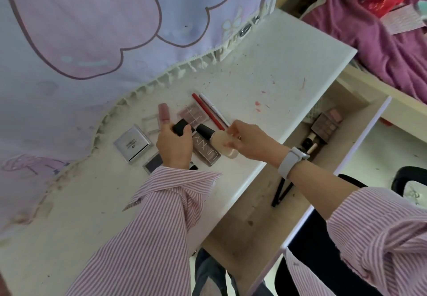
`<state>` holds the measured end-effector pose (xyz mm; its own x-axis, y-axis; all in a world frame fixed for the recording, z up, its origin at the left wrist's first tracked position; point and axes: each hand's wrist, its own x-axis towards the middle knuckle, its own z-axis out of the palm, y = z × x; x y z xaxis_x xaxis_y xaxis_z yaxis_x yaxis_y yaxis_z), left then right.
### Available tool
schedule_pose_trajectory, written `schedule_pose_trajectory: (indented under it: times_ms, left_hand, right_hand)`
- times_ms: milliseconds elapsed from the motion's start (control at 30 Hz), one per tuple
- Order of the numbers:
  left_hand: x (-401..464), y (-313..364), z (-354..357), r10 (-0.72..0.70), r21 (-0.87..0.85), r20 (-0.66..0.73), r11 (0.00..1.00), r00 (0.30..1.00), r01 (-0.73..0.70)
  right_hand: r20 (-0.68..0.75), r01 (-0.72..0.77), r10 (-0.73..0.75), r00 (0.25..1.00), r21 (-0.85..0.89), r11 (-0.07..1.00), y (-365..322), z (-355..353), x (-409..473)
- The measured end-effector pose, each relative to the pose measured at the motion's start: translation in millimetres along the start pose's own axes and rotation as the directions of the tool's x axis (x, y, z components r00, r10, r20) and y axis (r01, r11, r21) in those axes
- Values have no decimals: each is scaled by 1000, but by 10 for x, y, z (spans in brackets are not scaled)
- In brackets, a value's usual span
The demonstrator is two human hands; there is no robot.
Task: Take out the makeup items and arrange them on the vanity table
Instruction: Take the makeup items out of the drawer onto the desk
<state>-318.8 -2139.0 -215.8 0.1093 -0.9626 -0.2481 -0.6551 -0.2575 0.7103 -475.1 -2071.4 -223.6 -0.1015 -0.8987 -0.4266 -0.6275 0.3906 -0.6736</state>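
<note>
Makeup already lies grouped on the counter [288,48]: a silver compact [132,144], a lip gloss [163,111], a blush palette [193,113], 2 pencils [211,110]. My left hand [174,144] grips a black tube [182,127]; my right hand [248,139] pinches a cream bottle [225,144] just above the group. A palette [324,125] and brushes remain in the open drawer [298,168], so I judge the job over half done.
</note>
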Motion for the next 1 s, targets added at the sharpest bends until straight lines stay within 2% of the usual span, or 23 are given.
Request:
schedule_pose_trajectory:
  times_ms: [200,300,367,467,533,600,667,767,900,1000]
  left_hand:
    - [-59,86,22,53,71,40,996,998,-55]
    - [-182,155,32,152,164,-12,975,988,-148]
    - [-302,230,79,270,135,-27,955,963,-264]
    - [-555,389,285,408,96,25,908,913,-408]
    - [-823,478,506,509,13,122,858,852,-514]
    - [-1150,466,697,549,-159,305,835,778,-526]
    - [-1474,322,944,490,-177,513,864,705,-472]
    - [-1704,-26,1352,340,-18,667,897,663,-442]
    - [-1632,-366,1766,93,236,715,901,693,-365]
    - [-1589,-436,1959,42,275,691,908,722,-316]
  right_hand:
    - [-146,40,-50,988,-66,997,-43,110,-16]
    - [-267,161,-149,952,20,987,53,55,-167]
    - [-371,198,-148,917,102,975,237,-66,-312]
    - [-408,90,-49,912,82,993,688,-276,-549]
    - [-357,-33,5,934,-73,997,1050,-406,-651]
    - [-238,-144,75,968,-288,947,1318,-495,-684]
    - [-107,-171,135,985,-490,855,1534,-556,-663]
    - [83,-54,143,986,-660,749,1740,-576,-519]
    - [179,37,135,975,-722,691,1944,-421,-307]
    - [207,88,119,971,-775,625,2019,-298,-226]
